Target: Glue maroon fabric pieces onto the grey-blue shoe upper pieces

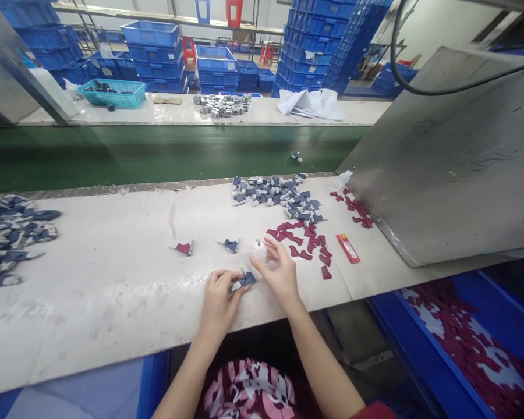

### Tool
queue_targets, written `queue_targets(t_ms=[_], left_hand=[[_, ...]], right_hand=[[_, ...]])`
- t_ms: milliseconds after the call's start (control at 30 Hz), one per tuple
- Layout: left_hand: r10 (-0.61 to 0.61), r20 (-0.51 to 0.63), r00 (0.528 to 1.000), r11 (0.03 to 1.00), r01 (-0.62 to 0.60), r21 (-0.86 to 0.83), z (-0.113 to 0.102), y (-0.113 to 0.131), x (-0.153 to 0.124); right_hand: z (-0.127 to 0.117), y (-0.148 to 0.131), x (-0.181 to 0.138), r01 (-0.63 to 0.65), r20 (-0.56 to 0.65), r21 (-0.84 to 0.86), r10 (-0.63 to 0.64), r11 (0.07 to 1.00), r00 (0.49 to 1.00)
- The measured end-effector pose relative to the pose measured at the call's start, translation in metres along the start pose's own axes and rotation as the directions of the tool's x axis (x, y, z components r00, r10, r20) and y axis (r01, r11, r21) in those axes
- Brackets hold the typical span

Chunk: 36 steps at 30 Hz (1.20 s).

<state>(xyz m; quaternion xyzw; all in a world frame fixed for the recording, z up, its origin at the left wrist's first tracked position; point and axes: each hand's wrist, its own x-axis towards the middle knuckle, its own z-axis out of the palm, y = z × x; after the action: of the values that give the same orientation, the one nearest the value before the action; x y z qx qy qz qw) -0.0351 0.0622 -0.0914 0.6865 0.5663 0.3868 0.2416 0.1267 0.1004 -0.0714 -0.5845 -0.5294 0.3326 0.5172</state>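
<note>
The left hand [219,293] clamps a blue-and-white part [248,280], while the right hand [281,274] grips a small white container [259,251] (maroon pieces [326,272] lie to its right).

White bottle [259,252] is held near blue-grey part [247,280].

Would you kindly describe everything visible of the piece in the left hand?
The piece is small and looks like moulded plastic, dark blue with a whitish end. Held aslant, it is pinched and partly hidden by the left hand, near the front edge of the worktable; whether it touches that is unclear.
</note>
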Motion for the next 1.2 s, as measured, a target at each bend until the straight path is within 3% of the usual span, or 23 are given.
queue_targets(t_ms=[133,200,300,367,467,733,800,867,1000,1200], left_hand=[[-0.015,-0.002,1.000,1.000,0.015,-0.012,0.001,-0.001,0.000],[-0.028,-0.003,1.000,0.999,0.028,-0.017,0.000,-0.001,0.000],[-0.046,-0.004,0.999,0.998,0.045,-0.038,-0.001,0.001,0.001],[-0.066,-0.003,0.998,0.995,0.066,-0.076,-0.003,0.004,0.001],[-0.129,0.002,0.992,0.978,0.127,-0.167,-0.007,0.008,0.002],[-0.364,0.004,0.931,0.832,0.327,-0.447,-0.017,0.029,-0.001],[-0.422,-0.005,0.907,0.769,0.355,-0.532,-0.018,0.036,-0.003],[-0.455,-0.009,0.891,0.721,0.362,-0.591,-0.018,0.042,-0.004],[-0.440,0.000,0.898,0.687,0.337,-0.644,-0.018,0.055,-0.008],[-0.372,0.070,0.926,0.656,0.316,-0.685,-0.017,0.068,-0.014]], right_hand=[[-0.019,0.006,0.009,0.058,0.073,-0.124,-0.049,0.991,0.996],[-0.034,0.011,0.018,0.046,-0.028,-0.222,-0.054,0.974,0.998],[-0.051,0.020,0.039,-0.120,-0.277,-0.433,-0.005,0.893,0.961],[-0.055,0.028,0.051,-0.182,-0.303,-0.518,0.020,0.836,0.953],[-0.052,0.035,0.062,-0.178,-0.263,-0.538,0.037,0.824,0.964],[-0.047,0.022,0.055,-0.124,-0.219,-0.426,0.031,0.896,0.975],[-0.050,0.008,0.041,-0.110,-0.216,-0.323,0.040,0.940,0.976],[-0.053,-0.008,0.020,-0.113,-0.205,-0.083,0.094,0.990,0.974],[-0.052,-0.040,-0.030,-0.190,-0.095,0.155,0.206,0.969,0.974],[-0.041,-0.056,-0.059,-0.158,0.004,0.174,0.160,0.972,0.987]])
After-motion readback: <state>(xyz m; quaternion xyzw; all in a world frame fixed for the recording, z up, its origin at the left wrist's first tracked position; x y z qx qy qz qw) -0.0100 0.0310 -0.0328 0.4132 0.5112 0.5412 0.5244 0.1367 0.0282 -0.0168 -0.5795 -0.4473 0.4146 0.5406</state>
